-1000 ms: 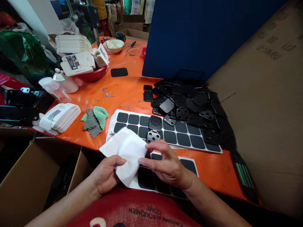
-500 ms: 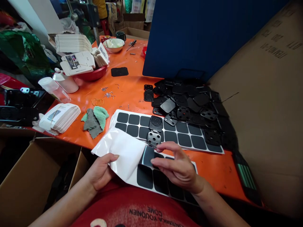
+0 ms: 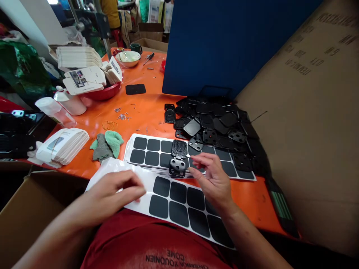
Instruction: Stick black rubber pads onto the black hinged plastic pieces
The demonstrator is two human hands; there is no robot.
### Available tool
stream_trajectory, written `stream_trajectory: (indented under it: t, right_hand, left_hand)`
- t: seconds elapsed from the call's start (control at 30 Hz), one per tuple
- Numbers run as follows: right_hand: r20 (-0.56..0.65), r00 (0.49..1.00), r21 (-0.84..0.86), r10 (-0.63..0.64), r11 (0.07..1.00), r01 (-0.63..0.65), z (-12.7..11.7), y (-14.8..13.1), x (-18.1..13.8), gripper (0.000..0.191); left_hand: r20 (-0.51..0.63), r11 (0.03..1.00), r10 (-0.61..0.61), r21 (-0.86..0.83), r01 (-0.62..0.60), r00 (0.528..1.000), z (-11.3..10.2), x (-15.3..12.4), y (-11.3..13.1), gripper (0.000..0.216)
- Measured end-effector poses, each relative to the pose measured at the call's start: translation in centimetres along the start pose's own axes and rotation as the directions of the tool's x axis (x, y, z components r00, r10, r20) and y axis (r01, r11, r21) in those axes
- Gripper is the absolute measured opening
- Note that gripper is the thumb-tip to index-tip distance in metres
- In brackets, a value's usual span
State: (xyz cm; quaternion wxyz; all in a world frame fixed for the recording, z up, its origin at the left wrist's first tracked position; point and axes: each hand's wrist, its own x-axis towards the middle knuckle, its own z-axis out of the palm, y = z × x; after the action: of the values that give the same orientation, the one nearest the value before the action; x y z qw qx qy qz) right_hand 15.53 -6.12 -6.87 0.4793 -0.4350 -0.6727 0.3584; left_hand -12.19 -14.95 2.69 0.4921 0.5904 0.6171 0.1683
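My left hand [image 3: 119,192] hovers palm down over the bare white end of a sticker sheet [image 3: 141,177], fingers curled together. Its fingertips are partly hidden, so I cannot make out what is in them. Black rounded-square stickers [image 3: 178,213] fill the rest of this sheet, which lies along the table's near edge. My right hand [image 3: 211,177] has thumb and forefinger drawn together beside a black hinged piece [image 3: 178,148]. A small pale sliver shows at its fingertips, too small to name. The hinged piece rests on a second stack of sticker sheets [image 3: 146,149], its plate with holes toward me.
Black parts [image 3: 217,119] are heaped at the right, before a blue panel [image 3: 210,45] and a cardboard box [image 3: 303,130]. Cloths [image 3: 108,145], stacked white cartons [image 3: 63,145], bottles [image 3: 70,102], small metal pins [image 3: 123,117] and a red basin [image 3: 103,92] occupy the left side.
The sticker sheet, bent up at its left before, now lies flatter. My left hand has turned palm down above it. My right hand has moved off the sheet's stickers to beside the hinged piece.
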Motion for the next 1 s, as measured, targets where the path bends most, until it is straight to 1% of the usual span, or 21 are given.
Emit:
stream_trajectory:
  t: [0.03, 0.07, 0.1, 0.13, 0.17, 0.23, 0.3, 0.4, 0.47, 0.53, 0.63, 0.7, 0.77, 0.8, 0.83, 0.87, 0.9, 0.93, 0.97, 1.0]
  right_hand:
    - [-0.014, 0.999, 0.072, 0.037, 0.997, -0.036, 0.3, 0.2, 0.1, 0.029]
    - [-0.022, 0.996, 0.158, 0.084, 0.984, -0.079, 0.6, 0.6, 0.2, 0.030]
    - [-0.022, 0.990, 0.245, 0.138, 0.961, -0.128, 0.9, 1.0, 0.3, 0.032]
    - [-0.017, 0.982, 0.324, 0.190, 0.930, -0.174, 1.1, 1.4, 0.5, 0.033]
    - [-0.011, 0.972, 0.393, 0.237, 0.894, -0.213, 1.2, 1.8, 0.7, 0.035]
    - [-0.002, 0.952, 0.507, 0.306, 0.821, -0.262, 1.5, 2.3, 1.0, 0.037]
    - [0.006, 0.932, 0.593, 0.362, 0.749, -0.295, 1.6, 2.4, 1.2, 0.037]
    - [0.052, 0.897, 0.668, 0.439, 0.653, -0.359, 1.6, 2.1, 1.2, 0.033]
    - [0.106, 0.873, 0.681, 0.475, 0.606, -0.412, 1.6, 1.9, 1.1, 0.031]
    - [0.145, 0.859, 0.677, 0.491, 0.584, -0.448, 1.5, 1.8, 1.0, 0.029]
    - [0.167, 0.842, 0.707, 0.513, 0.533, -0.465, 1.4, 1.6, 1.0, 0.025]
    - [0.180, 0.837, 0.737, 0.516, 0.492, -0.463, 1.4, 1.5, 1.0, 0.024]
    - [0.204, 0.840, 0.761, 0.503, 0.458, -0.459, 1.4, 1.3, 1.0, 0.024]
    - [0.217, 0.840, 0.776, 0.497, 0.434, -0.457, 1.4, 1.2, 0.9, 0.024]
    - [0.230, 0.836, 0.794, 0.497, 0.401, -0.457, 1.5, 1.0, 0.9, 0.025]
    - [0.245, 0.829, 0.813, 0.503, 0.359, -0.458, 1.6, 0.8, 0.8, 0.025]
    - [0.261, 0.819, 0.828, 0.511, 0.317, -0.462, 1.7, 0.6, 0.7, 0.026]
    - [0.281, 0.808, 0.837, 0.519, 0.280, -0.471, 1.9, 0.3, 0.6, 0.025]
    - [0.306, 0.796, 0.836, 0.523, 0.252, -0.487, 2.1, 0.0, 0.5, 0.025]
    - [0.331, 0.784, 0.829, 0.525, 0.235, -0.507, 2.3, -0.3, 0.4, 0.024]
  left_hand:
    - [-0.056, 0.991, 0.023, 0.136, -0.015, 0.998, 1.1, 2.1, 0.9, 0.035]
    - [-0.101, 0.960, 0.045, 0.279, -0.015, 0.994, 2.2, 4.2, 1.5, 0.036]
    - [-0.124, 0.911, 0.068, 0.412, -0.011, 0.990, 3.3, 6.2, 1.9, 0.037]
    - [-0.129, 0.861, 0.088, 0.508, -0.011, 0.988, 4.4, 7.9, 2.1, 0.038]
    - [-0.124, 0.822, 0.095, 0.570, -0.008, 0.988, 5.4, 9.4, 2.3, 0.040]
    - [-0.112, 0.768, 0.100, 0.641, -0.004, 0.989, 7.0, 11.6, 2.6, 0.044]
    - [-0.115, 0.732, 0.114, 0.681, -0.005, 0.987, 8.1, 12.8, 2.8, 0.049]
    - [-0.134, 0.713, 0.148, 0.701, -0.012, 0.980, 9.1, 13.3, 3.1, 0.046]
    - [-0.146, 0.741, 0.150, 0.672, -0.013, 0.978, 9.5, 13.2, 3.1, 0.038]
    - [-0.164, 0.804, 0.156, 0.593, -0.029, 0.974, 10.0, 12.8, 2.8, 0.037]
    - [-0.209, 0.924, 0.153, 0.378, -0.064, 0.966, 10.6, 12.0, 2.0, 0.051]
    - [-0.239, 0.982, 0.097, 0.181, -0.054, 0.966, 10.9, 11.5, 1.3, 0.054]
    - [-0.255, 0.997, 0.004, -0.076, -0.025, 0.967, 11.0, 10.9, 0.5, 0.054]
    - [-0.252, 0.970, -0.054, -0.243, -0.009, 0.966, 11.0, 10.7, 0.2, 0.052]
    - [-0.231, 0.906, -0.124, -0.423, 0.015, 0.965, 11.0, 10.3, 0.0, 0.050]
    - [-0.186, 0.804, -0.200, -0.592, 0.053, 0.962, 11.0, 9.9, -0.1, 0.046]
    - [-0.122, 0.681, -0.269, -0.726, 0.099, 0.955, 11.0, 9.6, -0.1, 0.042]
    - [-0.046, 0.561, -0.314, -0.815, 0.146, 0.948, 10.9, 9.2, -0.1, 0.038]
    - [0.026, 0.472, -0.331, -0.861, 0.190, 0.943, 10.9, 8.8, 0.0, 0.034]
    - [0.080, 0.430, -0.321, -0.876, 0.220, 0.944, 10.9, 8.5, 0.1, 0.029]
